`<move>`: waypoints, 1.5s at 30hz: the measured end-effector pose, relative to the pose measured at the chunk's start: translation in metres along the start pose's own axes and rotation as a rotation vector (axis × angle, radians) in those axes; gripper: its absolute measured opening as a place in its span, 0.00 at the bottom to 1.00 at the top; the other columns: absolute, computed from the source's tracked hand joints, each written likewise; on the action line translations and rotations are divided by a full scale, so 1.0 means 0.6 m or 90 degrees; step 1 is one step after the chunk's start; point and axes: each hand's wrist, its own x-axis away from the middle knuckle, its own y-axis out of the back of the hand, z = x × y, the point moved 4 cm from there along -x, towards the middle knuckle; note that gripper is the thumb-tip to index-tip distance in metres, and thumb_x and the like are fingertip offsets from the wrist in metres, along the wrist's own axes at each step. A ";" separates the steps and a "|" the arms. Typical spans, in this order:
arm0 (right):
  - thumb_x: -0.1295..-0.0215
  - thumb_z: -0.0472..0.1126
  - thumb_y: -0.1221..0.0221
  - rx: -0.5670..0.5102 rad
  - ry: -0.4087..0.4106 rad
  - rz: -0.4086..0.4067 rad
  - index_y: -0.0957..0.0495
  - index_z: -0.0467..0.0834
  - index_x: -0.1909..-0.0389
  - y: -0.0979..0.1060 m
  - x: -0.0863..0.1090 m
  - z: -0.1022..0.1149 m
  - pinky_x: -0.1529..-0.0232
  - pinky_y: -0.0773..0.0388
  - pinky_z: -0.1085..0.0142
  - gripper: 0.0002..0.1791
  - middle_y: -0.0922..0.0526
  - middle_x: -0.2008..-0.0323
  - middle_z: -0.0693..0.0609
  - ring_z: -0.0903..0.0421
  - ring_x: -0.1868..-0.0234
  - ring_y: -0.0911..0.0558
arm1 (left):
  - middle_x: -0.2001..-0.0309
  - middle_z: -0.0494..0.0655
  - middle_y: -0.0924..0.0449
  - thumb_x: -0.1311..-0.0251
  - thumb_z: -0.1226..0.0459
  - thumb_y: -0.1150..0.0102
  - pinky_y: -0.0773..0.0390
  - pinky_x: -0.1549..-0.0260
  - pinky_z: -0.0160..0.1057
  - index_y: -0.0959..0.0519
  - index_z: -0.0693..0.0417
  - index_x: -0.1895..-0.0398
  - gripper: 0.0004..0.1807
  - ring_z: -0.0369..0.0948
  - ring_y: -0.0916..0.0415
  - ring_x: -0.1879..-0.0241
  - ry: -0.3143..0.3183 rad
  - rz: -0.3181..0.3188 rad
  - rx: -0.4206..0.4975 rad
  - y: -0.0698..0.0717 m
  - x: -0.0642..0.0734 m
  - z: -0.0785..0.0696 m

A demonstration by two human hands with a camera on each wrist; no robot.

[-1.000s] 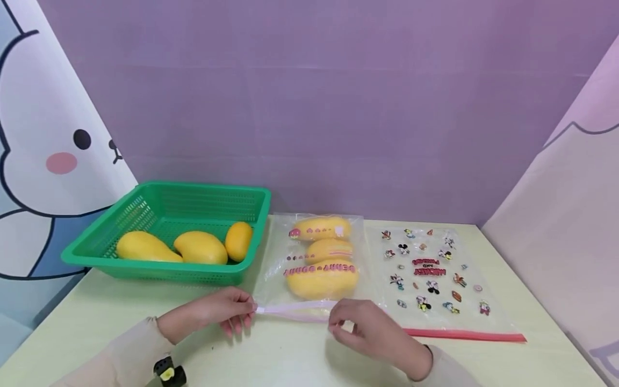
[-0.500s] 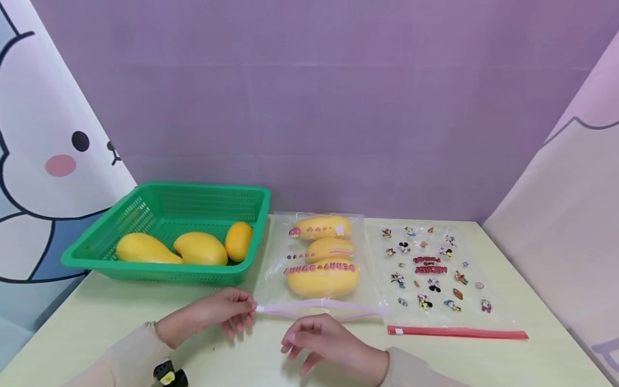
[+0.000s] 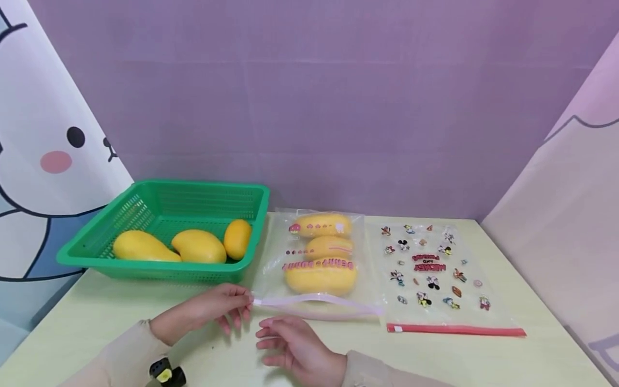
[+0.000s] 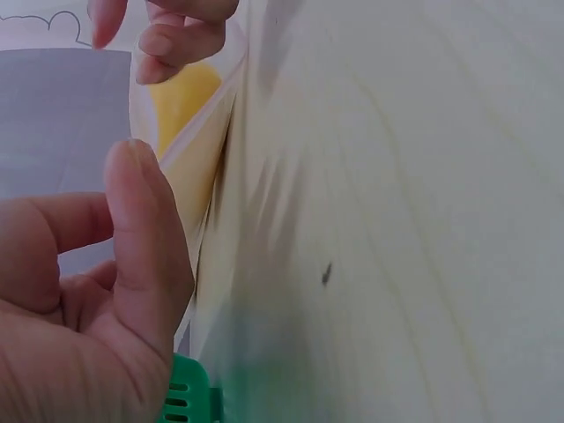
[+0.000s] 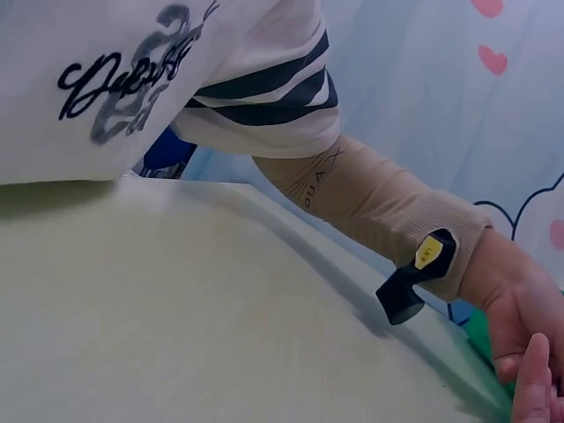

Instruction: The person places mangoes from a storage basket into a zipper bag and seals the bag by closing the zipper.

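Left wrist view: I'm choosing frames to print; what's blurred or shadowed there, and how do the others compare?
Left wrist: finger-shaped shadow on the table, hazy green patch beside the basket; head: brighter, lettering on the bag of fruit legible; right wrist: dim, long soft shadow across the table.

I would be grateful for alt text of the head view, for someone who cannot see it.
A left hand pinches one corner of a clear zip bag holding three yellow mangoes; the right hand nearby holds nothing. At left, a green basket holds three more mangoes; at right lies a flat printed bag.
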 end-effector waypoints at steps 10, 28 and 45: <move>0.30 0.48 0.50 -0.085 -0.016 0.007 0.28 0.44 0.61 -0.034 -0.033 -0.018 0.71 0.23 0.73 0.11 0.22 0.71 0.56 0.65 0.70 0.21 | 0.75 0.44 0.25 0.32 0.59 0.52 0.25 0.82 0.30 0.26 0.60 0.67 0.12 0.35 0.28 0.79 0.004 0.021 0.024 0.001 0.001 0.008; 0.28 0.47 0.53 -0.147 0.028 -0.129 0.32 0.46 0.67 -0.032 -0.076 -0.032 0.79 0.26 0.77 0.10 0.29 0.81 0.59 0.69 0.83 0.28 | 0.78 0.43 0.31 0.32 0.60 0.53 0.28 0.84 0.29 0.29 0.62 0.70 0.14 0.35 0.34 0.82 0.010 0.027 0.001 0.002 -0.004 0.001; 0.32 0.41 0.47 -0.133 0.075 -0.206 0.30 0.43 0.69 -0.032 -0.078 -0.028 0.81 0.27 0.76 0.07 0.31 0.83 0.58 0.69 0.85 0.32 | 0.78 0.42 0.30 0.32 0.58 0.53 0.28 0.84 0.28 0.28 0.59 0.71 0.14 0.33 0.34 0.82 0.007 0.040 0.023 0.000 -0.007 0.010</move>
